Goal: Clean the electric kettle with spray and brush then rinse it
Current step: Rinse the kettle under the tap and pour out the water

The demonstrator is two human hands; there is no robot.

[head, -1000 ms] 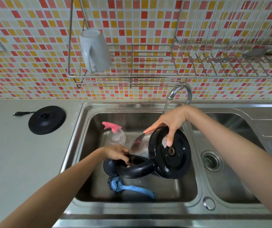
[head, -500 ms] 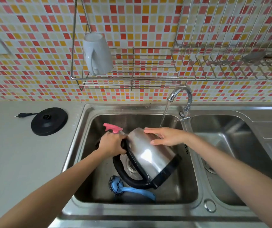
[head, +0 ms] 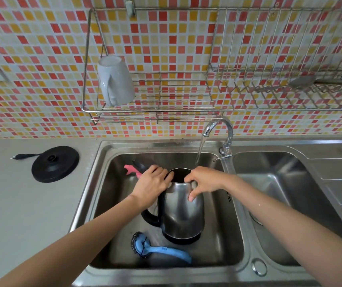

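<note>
Kettle (head: 183,214): I saw it upright in the left basin (head: 217,235), under the tap's (head: 217,125) stream.
Left hand (head: 151,186): I gripped the handle (head: 149,218) top.
Right hand (head: 204,181): I pinched the rim (head: 178,169).

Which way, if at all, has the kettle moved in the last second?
Yes. The kettle has swung from base facing the camera to upright in the sink basin, its open mouth now up near the tap's stream.

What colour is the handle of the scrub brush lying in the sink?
Light blue. The scrub brush shows best in the head view, near the kettle.
</note>
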